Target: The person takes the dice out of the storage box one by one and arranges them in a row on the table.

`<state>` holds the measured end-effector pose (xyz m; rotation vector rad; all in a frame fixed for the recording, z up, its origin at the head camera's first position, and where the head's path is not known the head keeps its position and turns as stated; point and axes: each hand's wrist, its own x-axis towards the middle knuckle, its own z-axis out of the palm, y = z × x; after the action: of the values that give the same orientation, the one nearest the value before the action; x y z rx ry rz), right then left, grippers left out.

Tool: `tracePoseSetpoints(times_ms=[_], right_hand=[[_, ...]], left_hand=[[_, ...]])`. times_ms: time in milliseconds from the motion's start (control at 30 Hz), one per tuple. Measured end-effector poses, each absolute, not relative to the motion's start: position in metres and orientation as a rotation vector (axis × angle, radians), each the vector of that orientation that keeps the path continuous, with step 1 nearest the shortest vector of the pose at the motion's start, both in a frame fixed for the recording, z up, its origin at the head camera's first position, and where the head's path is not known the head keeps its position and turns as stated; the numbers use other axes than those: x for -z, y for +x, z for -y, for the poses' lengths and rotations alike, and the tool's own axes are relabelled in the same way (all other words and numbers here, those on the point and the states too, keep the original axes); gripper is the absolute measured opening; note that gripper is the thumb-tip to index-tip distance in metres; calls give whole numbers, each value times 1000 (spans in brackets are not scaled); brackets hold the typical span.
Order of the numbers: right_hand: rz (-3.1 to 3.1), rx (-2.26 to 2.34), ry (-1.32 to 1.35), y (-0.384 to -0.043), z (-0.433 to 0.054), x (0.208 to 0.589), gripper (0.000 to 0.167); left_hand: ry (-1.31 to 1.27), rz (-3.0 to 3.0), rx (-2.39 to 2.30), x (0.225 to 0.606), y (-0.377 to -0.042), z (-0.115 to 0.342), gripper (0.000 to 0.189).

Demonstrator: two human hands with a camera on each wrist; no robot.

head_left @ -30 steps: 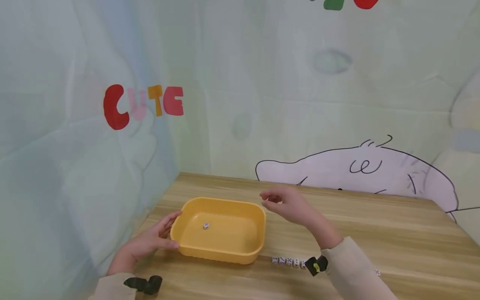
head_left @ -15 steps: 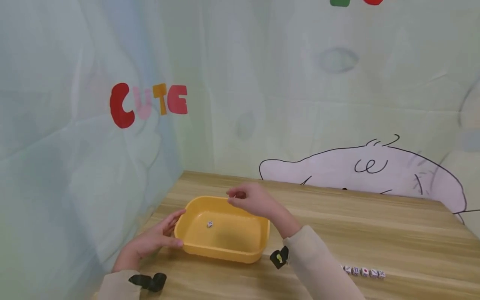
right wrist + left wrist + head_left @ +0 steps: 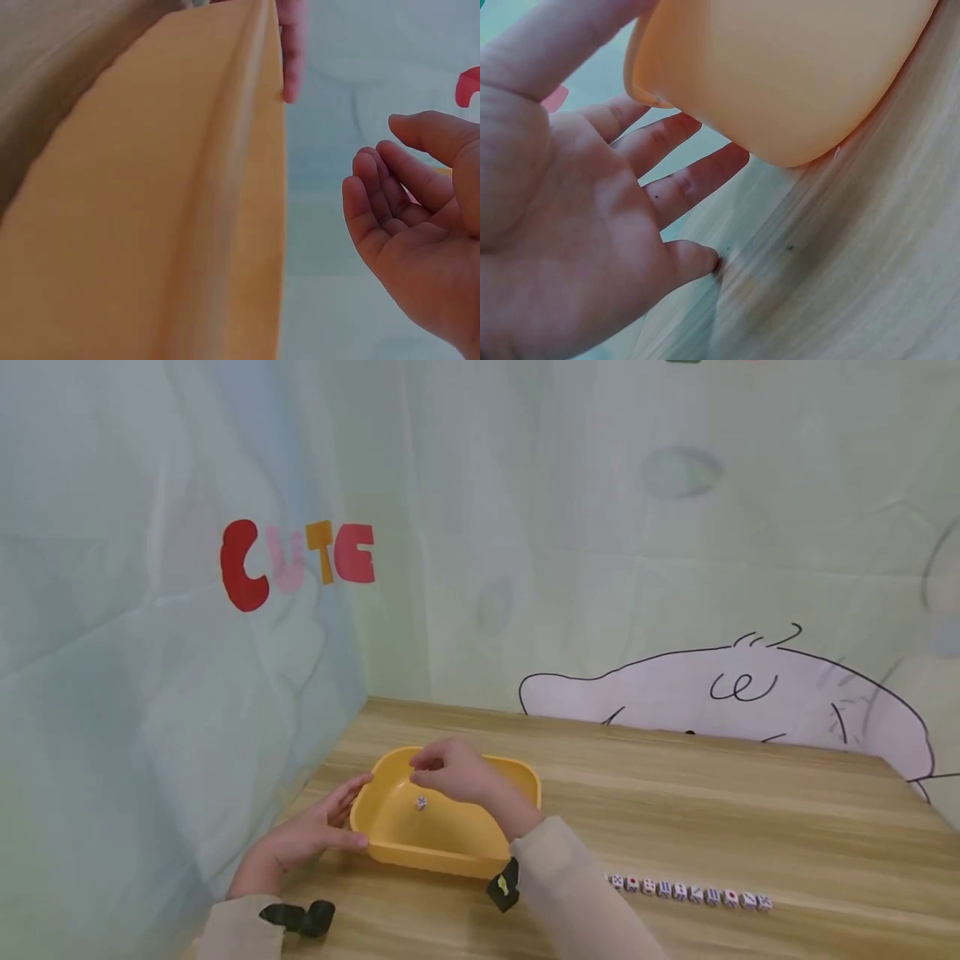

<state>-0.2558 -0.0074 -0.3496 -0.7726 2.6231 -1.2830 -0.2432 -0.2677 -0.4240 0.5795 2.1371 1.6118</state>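
A yellow plastic tub (image 3: 442,862) stands on the wooden table, with one white die (image 3: 422,802) lying on its bottom. My left hand (image 3: 315,835) holds the tub's left end, thumb at the front rim and fingers along the outer side; the left wrist view shows those fingers (image 3: 705,176) against the wall. Over the tub hovers my right hand (image 3: 453,768), its fingers loosely bent above the die and apart from it. In the right wrist view nothing shows between the thumb and fingers of this right hand (image 3: 412,202).
A straight row of several white dice (image 3: 680,891) runs along the table (image 3: 720,810) to the right of the tub, partly behind the right sleeve (image 3: 577,885). Printed cloth walls (image 3: 600,527) close off the left and back of the table.
My right hand has moved left from beside the tub to above it. More of the dice row shows from behind the sleeve. The left hand keeps its hold on the tub.
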Motion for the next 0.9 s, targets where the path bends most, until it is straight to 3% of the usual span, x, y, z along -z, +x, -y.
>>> tracePoseSetpoints(times_ms=[900], right_hand=[[-2571, 1442, -406, -277, 25, 407, 21]], left_hand=[[579, -2128, -1631, 427, -243, 268, 92]])
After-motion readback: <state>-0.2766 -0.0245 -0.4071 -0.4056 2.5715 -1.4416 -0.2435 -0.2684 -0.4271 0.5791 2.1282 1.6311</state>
